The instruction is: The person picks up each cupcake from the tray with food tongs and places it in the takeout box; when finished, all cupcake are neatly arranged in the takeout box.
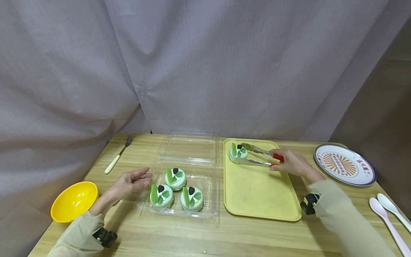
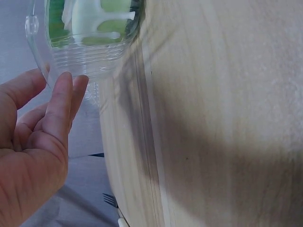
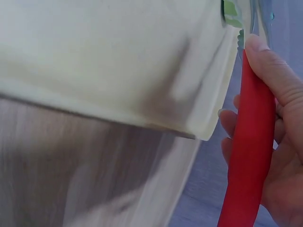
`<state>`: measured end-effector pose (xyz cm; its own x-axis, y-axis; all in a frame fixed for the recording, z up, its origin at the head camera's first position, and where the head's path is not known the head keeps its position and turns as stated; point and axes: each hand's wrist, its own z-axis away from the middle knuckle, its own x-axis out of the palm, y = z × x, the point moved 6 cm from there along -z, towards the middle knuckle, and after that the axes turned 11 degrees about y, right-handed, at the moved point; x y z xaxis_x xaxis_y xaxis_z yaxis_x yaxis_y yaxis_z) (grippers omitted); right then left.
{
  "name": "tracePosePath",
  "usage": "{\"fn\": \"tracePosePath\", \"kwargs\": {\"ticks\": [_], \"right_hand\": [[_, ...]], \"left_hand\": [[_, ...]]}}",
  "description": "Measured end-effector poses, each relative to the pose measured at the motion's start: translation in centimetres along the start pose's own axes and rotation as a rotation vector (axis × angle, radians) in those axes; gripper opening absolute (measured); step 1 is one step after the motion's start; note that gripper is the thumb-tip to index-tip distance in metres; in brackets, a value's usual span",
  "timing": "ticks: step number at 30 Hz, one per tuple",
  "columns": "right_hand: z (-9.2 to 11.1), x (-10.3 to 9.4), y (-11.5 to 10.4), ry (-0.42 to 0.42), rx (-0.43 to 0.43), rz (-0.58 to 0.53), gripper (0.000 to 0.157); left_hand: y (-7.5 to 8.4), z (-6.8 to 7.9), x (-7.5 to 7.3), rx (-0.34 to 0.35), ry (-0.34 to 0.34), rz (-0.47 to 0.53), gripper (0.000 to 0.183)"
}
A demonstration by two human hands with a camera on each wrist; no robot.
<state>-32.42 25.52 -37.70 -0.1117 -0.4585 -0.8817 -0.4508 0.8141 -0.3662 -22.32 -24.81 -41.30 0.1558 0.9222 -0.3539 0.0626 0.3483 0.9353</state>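
My right hand [image 1: 293, 162] grips metal tongs [image 1: 257, 162] by their red handles [image 3: 251, 137]. The tong tips stand on either side of a small green-and-white cake [image 1: 238, 152], at the far left corner of the yellow tray [image 1: 260, 200]. Left of the tray lies a clear plastic clamshell box [image 1: 210, 200], lid folded back. Three similar cakes sit in it: one at the back [image 1: 175, 179], one front left [image 1: 161, 196] and one front right [image 1: 191, 199]. Beside the box's left wall is my left hand [image 1: 126, 184], fingers loosely extended, fingertips [image 2: 62, 82] right at the plastic edge.
A yellow bowl [image 1: 74, 201] stands at the left table edge, with a fork [image 1: 118, 155] behind it. On the right are a patterned plate [image 1: 345, 165] and two spoons, one pink [image 1: 390, 225] and one pale [image 1: 396, 212]. A grey curtain [image 1: 205, 71] hangs behind the table.
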Motion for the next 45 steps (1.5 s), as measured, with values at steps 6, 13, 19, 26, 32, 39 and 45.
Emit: {"fn": "tracePosePath", "kwargs": {"ticks": [6, 13, 19, 26, 32, 39, 45], "right_hand": [[-0.3, 0.6, 0.0, 0.002, 0.017, -0.025, 0.057], [0.1, 0.4, -0.2, 0.035, -0.005, -0.047, 0.052], [0.0, -1.0, -2.4, 0.053, -0.056, -0.187, 0.050], [-0.9, -1.1, -8.2, -0.009, -0.235, -0.243, 0.055], [-1.6, 0.3, -11.6, -0.046, -0.388, -0.221, 0.055], [-2.3, 1.2, -12.7, -0.143, -0.378, -0.111, 0.049], [-2.7, 1.2, -13.1, -0.174, -0.366, -0.032, 0.049]], "left_hand": [[0.0, 0.0, 0.0, -0.001, -0.003, 0.004, 0.062], [0.0, 0.0, 0.0, -0.002, -0.002, 0.005, 0.063], [0.0, 0.0, -0.1, -0.011, 0.006, 0.016, 0.063], [0.2, 0.1, 0.0, -0.009, 0.007, -0.005, 0.063], [0.1, 0.2, 0.1, -0.014, 0.007, 0.006, 0.063], [0.0, 0.2, 0.1, -0.010, 0.005, -0.001, 0.063], [0.1, 0.2, 0.1, -0.008, 0.007, 0.003, 0.063]]}}
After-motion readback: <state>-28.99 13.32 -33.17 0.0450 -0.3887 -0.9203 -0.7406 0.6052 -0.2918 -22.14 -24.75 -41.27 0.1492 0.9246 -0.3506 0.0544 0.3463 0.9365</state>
